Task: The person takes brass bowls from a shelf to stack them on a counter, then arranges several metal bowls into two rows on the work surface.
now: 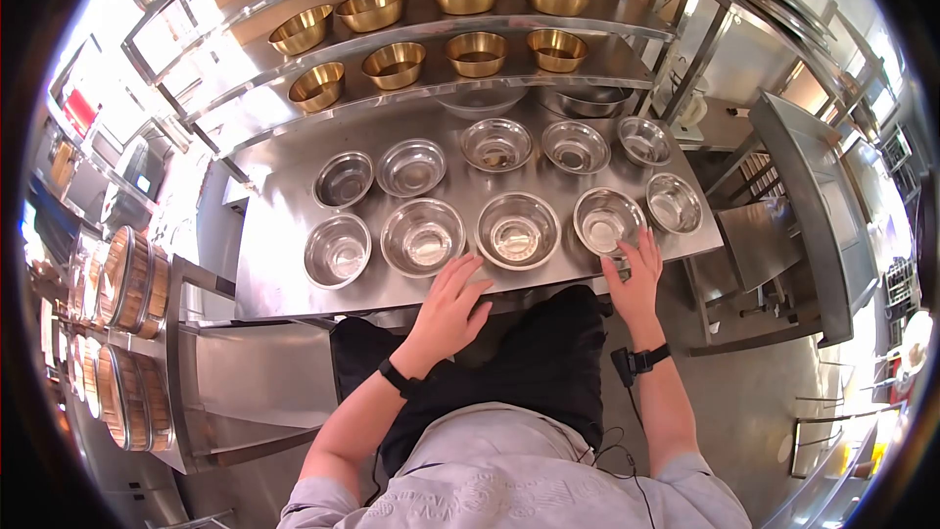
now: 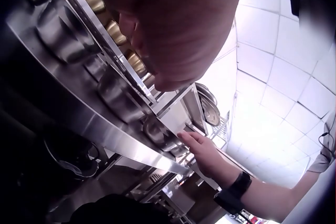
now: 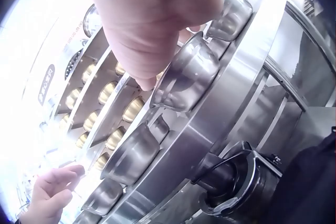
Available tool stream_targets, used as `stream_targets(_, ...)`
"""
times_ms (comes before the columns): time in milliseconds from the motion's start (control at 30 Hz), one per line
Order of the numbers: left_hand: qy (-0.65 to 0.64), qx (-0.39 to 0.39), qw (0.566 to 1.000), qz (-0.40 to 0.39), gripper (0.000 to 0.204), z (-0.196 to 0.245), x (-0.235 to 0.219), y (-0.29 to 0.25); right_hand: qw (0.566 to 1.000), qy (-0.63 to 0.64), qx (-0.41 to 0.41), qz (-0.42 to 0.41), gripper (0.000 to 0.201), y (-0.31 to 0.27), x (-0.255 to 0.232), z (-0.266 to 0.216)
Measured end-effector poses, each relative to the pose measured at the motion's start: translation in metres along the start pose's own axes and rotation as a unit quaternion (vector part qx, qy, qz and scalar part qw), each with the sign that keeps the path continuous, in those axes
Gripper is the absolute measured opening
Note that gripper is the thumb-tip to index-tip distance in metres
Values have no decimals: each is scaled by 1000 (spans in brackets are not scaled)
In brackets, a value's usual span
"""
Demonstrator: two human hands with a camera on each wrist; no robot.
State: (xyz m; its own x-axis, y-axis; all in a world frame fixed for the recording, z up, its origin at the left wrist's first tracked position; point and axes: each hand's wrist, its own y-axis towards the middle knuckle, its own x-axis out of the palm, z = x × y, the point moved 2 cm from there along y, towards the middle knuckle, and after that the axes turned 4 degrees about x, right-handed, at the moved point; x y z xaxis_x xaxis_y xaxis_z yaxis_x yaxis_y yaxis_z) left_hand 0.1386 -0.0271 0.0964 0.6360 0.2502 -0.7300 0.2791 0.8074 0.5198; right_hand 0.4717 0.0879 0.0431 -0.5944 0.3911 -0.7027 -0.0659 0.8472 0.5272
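Two rows of shiny steel bowls stand on the steel table. My right hand (image 1: 636, 279) is at the near right side of a front-row bowl (image 1: 609, 221), thumb and fingers spread, fingertips right at its rim. In the right wrist view this hand hangs over the same steel bowl (image 3: 189, 77). My left hand (image 1: 450, 309) hovers at the table's front edge, fingers extended and nothing in it. Just beyond its fingertips are a large front-row bowl (image 1: 423, 238) and the middle front bowl (image 1: 518, 231). The left wrist view shows the left palm (image 2: 173, 35) above the bowls.
Brass-coloured bowls (image 1: 477, 55) line the shelves (image 1: 431, 88) behind the table (image 1: 279, 235). Larger basins (image 1: 587, 101) sit beneath the lowest shelf. Wooden steamer-like tubs (image 1: 132, 279) stand at the left, and a steel sink unit (image 1: 818, 225) at the right.
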Motion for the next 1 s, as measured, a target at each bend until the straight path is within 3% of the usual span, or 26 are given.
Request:
stream_targets(233, -24, -122, 992, 21, 29, 6, -35, -57, 999, 34, -17, 39, 29, -15, -19, -31)
stream_targets(500, -3, -381, 924, -29, 12, 2, -72, -175, 995, 84, -34, 41, 14, -34, -31, -74)
stream_targets(600, 7, -468, 880, -77, 10, -3, -76, -234, 993, 108, -44, 15, 13, -34, -25, -87)
stream_targets(733, -37, -576, 804, -142, 11, -3, -77, -265, 990, 141, -9, 0, 12, -28, 2, -82)
stream_targets(867, -166, -590, 725, -314, 19, -13, -82, -242, 988, 145, 33, -28, 9, -10, 17, -81)
stream_targets(967, -264, -649, 602, -382, 17, -27, -92, -208, 984, 155, 70, -60, 9, 9, 28, -81)
stream_targets(1000, -280, -644, 585, -406, 16, -32, -95, -196, 980, 163, 83, -74, 8, 16, 31, -85)
